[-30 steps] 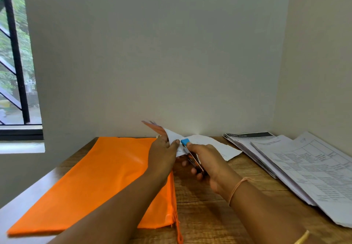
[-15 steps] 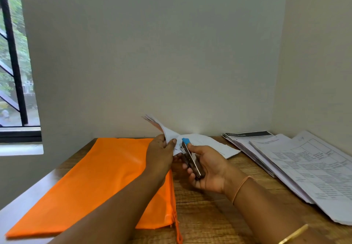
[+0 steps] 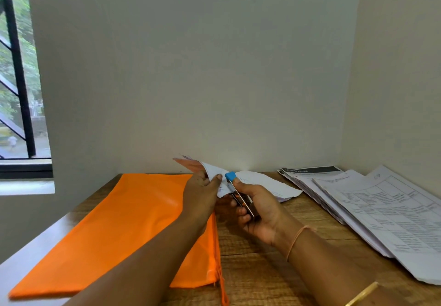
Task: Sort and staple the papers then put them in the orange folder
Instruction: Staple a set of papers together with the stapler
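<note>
Left hand: pinches the papers' raised corner.
Right hand: grips stapler at that corner.
Orange folder: flat on bench.

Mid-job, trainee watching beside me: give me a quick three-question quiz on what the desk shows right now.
1. True or false: the right hand holds the stapler.
2. Where does the orange folder lie? A) flat on the table, on the person's left; B) on the windowsill; C) standing against the wall.
3. Short answer: what does the left hand pinch?

Key: 1 true; 2 A; 3 the paper bundle, at its near corner.
</note>
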The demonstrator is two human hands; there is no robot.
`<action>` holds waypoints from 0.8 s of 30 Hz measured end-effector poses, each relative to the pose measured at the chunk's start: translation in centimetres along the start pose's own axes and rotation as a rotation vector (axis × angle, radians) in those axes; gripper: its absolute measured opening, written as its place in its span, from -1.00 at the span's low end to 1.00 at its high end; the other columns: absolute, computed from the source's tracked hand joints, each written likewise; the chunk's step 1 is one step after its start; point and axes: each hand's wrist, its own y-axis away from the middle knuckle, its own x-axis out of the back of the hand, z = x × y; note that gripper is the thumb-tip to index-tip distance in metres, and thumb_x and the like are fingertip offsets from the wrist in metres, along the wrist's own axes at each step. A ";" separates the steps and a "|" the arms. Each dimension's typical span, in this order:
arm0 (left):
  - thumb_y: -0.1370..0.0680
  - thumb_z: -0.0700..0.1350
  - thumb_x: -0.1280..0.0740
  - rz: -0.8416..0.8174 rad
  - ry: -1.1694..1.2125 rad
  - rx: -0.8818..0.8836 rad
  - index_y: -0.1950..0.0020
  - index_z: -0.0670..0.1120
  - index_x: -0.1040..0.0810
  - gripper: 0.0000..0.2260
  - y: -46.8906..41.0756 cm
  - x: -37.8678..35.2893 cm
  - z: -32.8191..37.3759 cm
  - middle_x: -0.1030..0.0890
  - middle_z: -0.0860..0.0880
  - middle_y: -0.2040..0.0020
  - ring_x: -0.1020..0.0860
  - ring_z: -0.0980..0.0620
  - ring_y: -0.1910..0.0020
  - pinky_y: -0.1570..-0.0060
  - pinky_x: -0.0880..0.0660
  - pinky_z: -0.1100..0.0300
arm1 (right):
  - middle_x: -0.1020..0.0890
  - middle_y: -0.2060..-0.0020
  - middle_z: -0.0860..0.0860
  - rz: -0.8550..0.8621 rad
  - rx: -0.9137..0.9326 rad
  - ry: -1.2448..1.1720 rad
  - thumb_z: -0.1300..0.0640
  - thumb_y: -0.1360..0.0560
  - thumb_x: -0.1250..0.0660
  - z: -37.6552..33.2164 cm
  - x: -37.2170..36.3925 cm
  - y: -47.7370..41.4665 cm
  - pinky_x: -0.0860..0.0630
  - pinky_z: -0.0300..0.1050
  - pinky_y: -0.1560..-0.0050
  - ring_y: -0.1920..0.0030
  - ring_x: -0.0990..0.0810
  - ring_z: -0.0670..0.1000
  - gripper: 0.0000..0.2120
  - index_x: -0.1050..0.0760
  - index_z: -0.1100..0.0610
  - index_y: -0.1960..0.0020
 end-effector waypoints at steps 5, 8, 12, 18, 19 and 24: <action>-0.57 -0.18 -0.30 -0.010 0.008 0.058 -0.13 -0.18 -0.54 -0.83 0.2 0.0 0.2 -0.63 -0.06 0.04 -0.61 0.07 0.12 0.15 -0.55 0.25 | -0.46 0.42 0.04 0.025 0.022 0.016 0.02 -0.56 -0.26 0.0 -0.1 0.0 -0.26 -0.35 0.61 0.55 -0.34 -0.13 -0.78 -0.49 0.18 0.10; -0.56 -0.20 -0.31 -0.020 0.079 0.159 -0.13 -0.18 -0.56 -0.83 0.1 0.1 0.2 -0.64 -0.13 0.01 -0.61 -0.04 0.09 0.14 -0.53 0.15 | -0.44 0.42 0.03 0.026 0.018 0.019 0.03 -0.57 -0.25 0.0 -0.2 0.1 -0.27 -0.35 0.61 0.54 -0.34 -0.13 -0.78 -0.49 0.19 0.08; -0.53 -0.22 -0.29 -0.067 0.191 0.340 0.07 -0.17 -0.54 -0.95 0.5 0.0 0.9 -0.59 -0.11 0.25 -0.54 -0.01 0.31 0.32 -0.46 0.18 | -0.43 0.43 0.03 0.028 0.013 0.028 0.03 -0.57 -0.24 0.0 -0.3 0.2 -0.26 -0.35 0.60 0.53 -0.34 -0.12 -0.76 -0.49 0.19 0.13; -0.58 -0.18 -0.20 -0.139 0.297 0.462 0.13 -0.19 -0.53 -0.83 1.3 -0.4 1.8 -0.57 -0.13 0.29 -0.50 -0.03 0.37 0.26 -0.50 0.14 | -0.41 0.43 0.02 0.014 0.024 0.031 0.03 -0.58 -0.22 0.0 -0.4 0.2 -0.24 -0.35 0.61 0.54 -0.32 -0.13 -0.75 -0.48 0.19 0.15; -0.59 -0.13 -0.21 -0.145 0.305 0.479 0.12 -0.19 -0.54 -0.81 1.3 -0.4 1.8 -0.58 -0.14 0.29 -0.50 -0.03 0.37 0.24 -0.51 0.13 | -0.41 0.43 0.02 0.008 0.030 0.024 0.03 -0.58 -0.22 -0.1 -0.4 0.2 -0.23 -0.35 0.61 0.55 -0.32 -0.13 -0.74 -0.48 0.18 0.17; -0.64 -0.04 -0.14 -0.221 0.345 0.502 0.04 -0.25 -0.55 -0.68 1.3 -0.5 1.7 -0.55 -0.13 0.37 -0.44 -0.03 0.38 0.26 -0.47 0.10 | -0.42 0.44 0.03 0.009 0.046 0.042 0.02 -0.58 -0.22 -0.1 -0.4 0.3 -0.24 -0.34 0.60 0.52 -0.32 -0.12 -0.74 -0.48 0.19 0.16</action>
